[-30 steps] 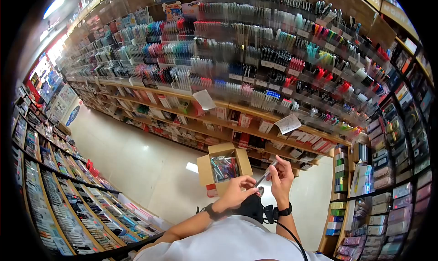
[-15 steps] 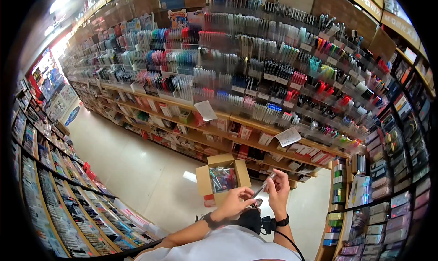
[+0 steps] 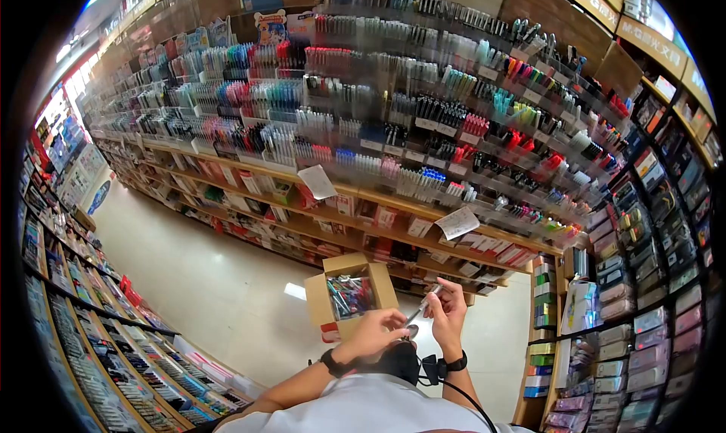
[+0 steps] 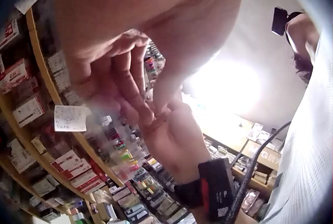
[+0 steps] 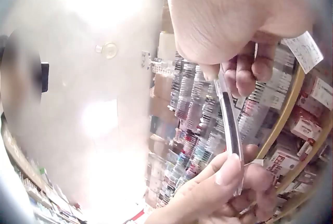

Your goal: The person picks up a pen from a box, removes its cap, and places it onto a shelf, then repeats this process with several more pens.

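Observation:
A slim clear pen with a dark core (image 5: pixel 230 117) spans between both hands in the right wrist view. My right hand (image 5: pixel 239 16) pinches its upper end; thumb and fingers of my left hand (image 5: pixel 223 187) pinch the lower end. In the head view, the pen (image 3: pixel 420 306) slants between my left hand (image 3: pixel 370 333) and my raised right hand (image 3: pixel 448 313). My left hand (image 4: pixel 151 21) fills the top of the left wrist view, close to the right hand (image 4: pixel 174 138); the pen cannot be made out there.
An open cardboard box (image 3: pixel 314 300) holding many pens (image 3: pixel 350 295) stands just beyond my left hand. Tiered pen racks (image 3: pixel 302 108) rise above wooden shelves (image 3: pixel 378 197) in front. Display shelving (image 3: pixel 98 342) runs along the left, and packaged goods (image 3: pixel 616 319) hang at the right.
The head view has shifted, so the box, shelves and hands sit further left in it. Both hands keep hold of the pen, with little change in their grip.

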A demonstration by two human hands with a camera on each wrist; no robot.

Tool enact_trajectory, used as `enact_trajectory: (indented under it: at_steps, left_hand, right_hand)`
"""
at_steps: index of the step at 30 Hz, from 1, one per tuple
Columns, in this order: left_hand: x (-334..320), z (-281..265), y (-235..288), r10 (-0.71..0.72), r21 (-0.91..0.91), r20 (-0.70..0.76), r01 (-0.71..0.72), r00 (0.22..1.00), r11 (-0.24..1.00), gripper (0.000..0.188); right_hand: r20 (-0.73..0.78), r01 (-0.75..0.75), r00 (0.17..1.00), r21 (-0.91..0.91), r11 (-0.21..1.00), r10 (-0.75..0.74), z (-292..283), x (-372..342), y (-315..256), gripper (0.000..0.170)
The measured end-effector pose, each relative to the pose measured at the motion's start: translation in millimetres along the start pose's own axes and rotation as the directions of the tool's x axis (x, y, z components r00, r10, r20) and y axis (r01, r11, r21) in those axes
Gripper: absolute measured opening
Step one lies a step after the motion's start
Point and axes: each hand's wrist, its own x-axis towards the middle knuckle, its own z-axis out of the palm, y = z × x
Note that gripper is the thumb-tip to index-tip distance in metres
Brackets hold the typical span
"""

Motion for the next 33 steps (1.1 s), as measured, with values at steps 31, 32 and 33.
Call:
enact_trajectory:
  at_steps: [31,32,33]
  left_hand:
    - [-24,-30,162,0.911,-0.914,0.406,-0.011,-0.069,0.406,0.084]
    - [-24,-31,166,0.915,-0.917,0.398,-0.050,-0.071,0.396,0.075]
    - [-23,-32,171,0.916,-0.917,0.394,-0.089,-0.074,0.388,0.067]
  right_hand:
    - [0.278,-0.097,0.950,-0.167,0.981,0.142,17,-1,-4,0.041]
    - [0.278,-0.097,0.950,-0.167,0.981,0.142,18,0,-5,0.041]
    - [0.279,-0.096,0.950,-0.164,0.982,0.139,19,2,-5,0.041]
